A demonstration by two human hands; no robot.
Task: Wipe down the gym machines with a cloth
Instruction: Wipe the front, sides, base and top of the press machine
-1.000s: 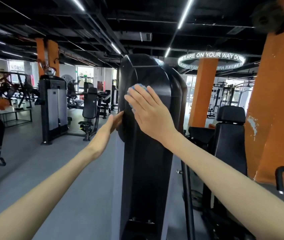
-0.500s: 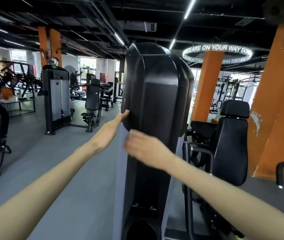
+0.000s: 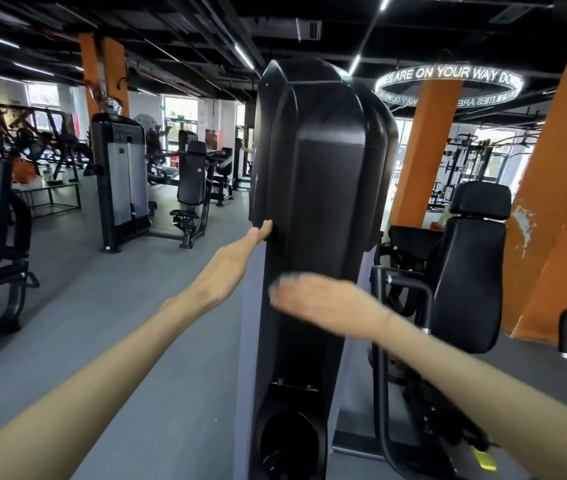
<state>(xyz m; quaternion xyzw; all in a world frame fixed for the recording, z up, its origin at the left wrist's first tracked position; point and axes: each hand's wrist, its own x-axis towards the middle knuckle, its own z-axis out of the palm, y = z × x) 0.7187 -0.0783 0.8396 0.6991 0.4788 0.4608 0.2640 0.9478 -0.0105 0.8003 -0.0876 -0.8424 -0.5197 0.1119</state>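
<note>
A tall black weight-stack shroud (image 3: 323, 174) of a gym machine stands straight ahead. My left hand (image 3: 230, 258) reaches out with straight fingers, and its fingertips touch the shroud's left edge. My right hand (image 3: 320, 299), blurred by motion, lies flat against the shroud's front lower down. It presses a blue cloth (image 3: 283, 281), of which only a thin strip shows above the fingers.
The machine's black padded seat (image 3: 472, 258) and a black handle bar (image 3: 403, 282) stand just right of the shroud. Orange pillars (image 3: 552, 216) rise on the right. Another weight-stack machine (image 3: 121, 174) and benches stand on the grey floor (image 3: 108, 317) to the left.
My right hand with the cloth has slid down the shroud's front from near the top to its middle. The left hand has stayed on the left edge.
</note>
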